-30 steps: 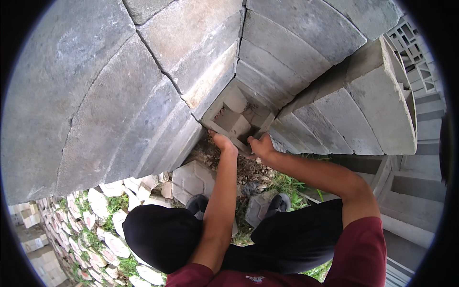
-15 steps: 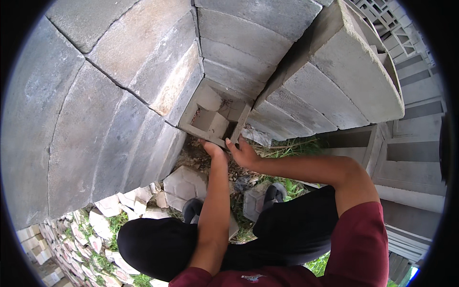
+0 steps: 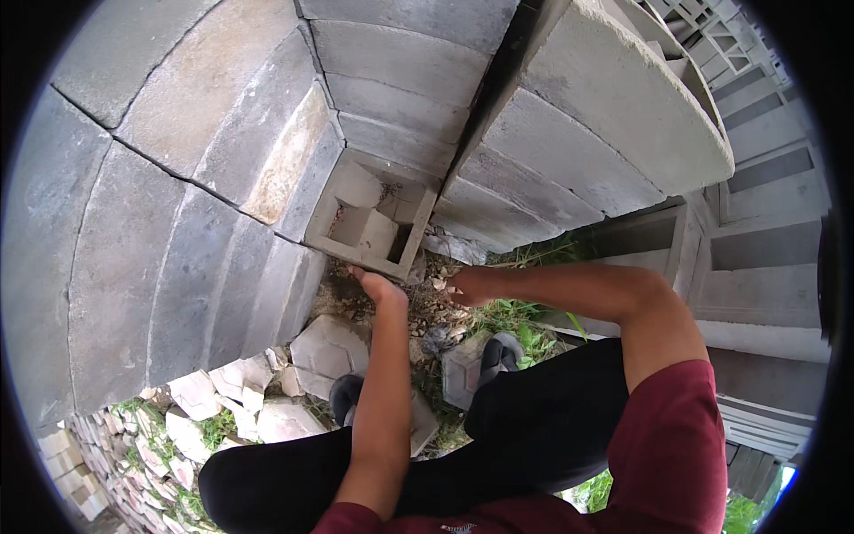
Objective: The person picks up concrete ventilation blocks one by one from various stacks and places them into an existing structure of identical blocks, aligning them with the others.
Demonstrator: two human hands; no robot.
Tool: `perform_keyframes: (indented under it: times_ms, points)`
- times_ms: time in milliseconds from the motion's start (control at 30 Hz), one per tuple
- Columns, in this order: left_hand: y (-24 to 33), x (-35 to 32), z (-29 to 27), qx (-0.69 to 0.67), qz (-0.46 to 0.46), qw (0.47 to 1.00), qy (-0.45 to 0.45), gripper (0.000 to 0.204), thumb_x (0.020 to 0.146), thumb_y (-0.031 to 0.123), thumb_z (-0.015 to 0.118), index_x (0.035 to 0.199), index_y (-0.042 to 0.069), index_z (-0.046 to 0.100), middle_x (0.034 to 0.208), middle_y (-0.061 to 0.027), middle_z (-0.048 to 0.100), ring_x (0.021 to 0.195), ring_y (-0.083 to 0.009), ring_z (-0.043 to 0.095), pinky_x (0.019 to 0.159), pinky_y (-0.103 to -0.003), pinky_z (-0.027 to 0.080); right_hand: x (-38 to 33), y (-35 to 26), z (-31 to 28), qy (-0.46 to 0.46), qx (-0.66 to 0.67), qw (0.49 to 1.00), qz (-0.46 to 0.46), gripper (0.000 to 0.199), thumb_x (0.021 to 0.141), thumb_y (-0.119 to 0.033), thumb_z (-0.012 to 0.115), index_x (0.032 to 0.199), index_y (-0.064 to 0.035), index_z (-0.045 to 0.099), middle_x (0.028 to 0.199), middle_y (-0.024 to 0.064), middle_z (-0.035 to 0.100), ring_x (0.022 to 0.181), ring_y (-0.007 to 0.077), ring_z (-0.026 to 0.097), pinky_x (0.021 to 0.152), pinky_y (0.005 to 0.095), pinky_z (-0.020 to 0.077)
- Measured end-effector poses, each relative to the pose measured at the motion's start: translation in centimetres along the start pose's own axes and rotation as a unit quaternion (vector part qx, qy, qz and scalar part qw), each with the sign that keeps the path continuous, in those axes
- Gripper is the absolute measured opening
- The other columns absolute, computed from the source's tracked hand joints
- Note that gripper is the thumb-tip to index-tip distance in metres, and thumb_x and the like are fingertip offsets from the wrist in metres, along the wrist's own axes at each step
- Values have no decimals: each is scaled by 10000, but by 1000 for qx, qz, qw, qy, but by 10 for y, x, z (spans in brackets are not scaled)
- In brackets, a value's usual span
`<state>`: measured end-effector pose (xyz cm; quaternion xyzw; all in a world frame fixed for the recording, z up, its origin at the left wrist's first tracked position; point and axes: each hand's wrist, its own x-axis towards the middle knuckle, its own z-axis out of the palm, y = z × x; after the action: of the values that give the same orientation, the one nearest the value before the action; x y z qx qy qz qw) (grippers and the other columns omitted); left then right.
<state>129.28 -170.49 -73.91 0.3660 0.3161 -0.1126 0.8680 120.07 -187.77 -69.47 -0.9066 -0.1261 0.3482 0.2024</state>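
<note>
A grey hollow concrete block (image 3: 400, 264) with inner partitions sits in the corner between two stacked walls, its openings facing up. My left hand (image 3: 381, 287) is at its near edge, with the fingers tucked beneath the rim and partly hidden. Apart from the block, my right hand (image 3: 473, 287) reaches down to the ground just right of its near corner. Its fingers look curled in among pale stone chips (image 3: 440, 307); whatever they hold is too small to make out.
Tall stacked concrete blocks rise at left (image 3: 142, 267) and right (image 3: 551, 169). Hexagonal pavers (image 3: 329, 356) lie by my shoes, with grass and broken slabs around. More hollow blocks (image 3: 765, 240) stand along the right side.
My right hand has let go of the block's near corner and moved down to the stone chips. My left hand stays at the block's edge. The whole view has shifted slightly.
</note>
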Motion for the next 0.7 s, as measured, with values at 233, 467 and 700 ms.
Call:
perform_keyframes:
  times_ms: [233,467,700]
  points:
    - [-73,-44,-48,85,-57,992,69,474,970,279,314,1256,-64,472,1190,-201,542,1065,-300,552,933,-420,444,-6,6,9,-137,-116,980,85,367,827,-348,555,860,-13,703,886,191,675,847,341,638,764,433,513]
    - [-73,-107,45,168,53,964,-200,339,958,222,430,1125,-60,520,1050,-164,581,954,-248,578,831,-376,492,-45,38,-4,-15,-68,982,178,322,776,-322,620,890,-32,702,888,182,678,869,345,647,749,423,520]
    - [-36,-93,90,325,300,858,-263,390,991,172,350,1315,-43,378,1329,-220,437,1241,-305,429,1025,-389,344,-53,38,61,588,398,645,283,480,832,-293,629,1156,50,541,1107,195,621,984,290,618,853,390,481]
